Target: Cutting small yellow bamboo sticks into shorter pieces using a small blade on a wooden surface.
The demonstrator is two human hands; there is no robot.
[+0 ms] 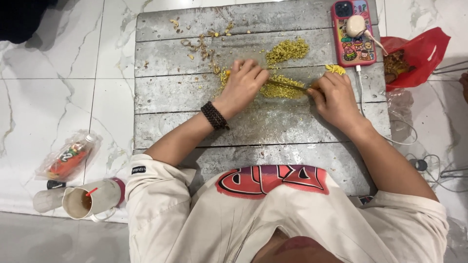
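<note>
Sat at a grey metal board (195, 92) of ribbed, scratched panels, laid flat on a white marble-veined tiled floor (68, 58). Left hand (242, 83) pressed fingers-down on a heap of chopped yellow-green bits (280, 87) near the board's middle, a dark beaded bracelet (215, 115) at the wrist. Right hand (334, 97) clenched round the handle of a knife (290, 85), blade lying across the heap and pointing toward the left hand. A second, tidier pile of chopped bits (287, 50) just beyond, and a small yellow piece (335, 69) just past the right knuckles. Pale peelings (202, 46) strewn over the far left part of the board.

At the board's far right corner, a phone in a pink case (352, 34) with a white charger (356, 25) resting on it, cable trailing down the edge. Beside it on the floor, a red plastic bag (419, 53) with brownish contents. To the left on the tiles, a clear packet with an orange bottle (68, 158), and nearer, a cup with a red straw (85, 200) beside a paper roll (46, 199). More cables (434, 165) coiled on the floor at the right
</note>
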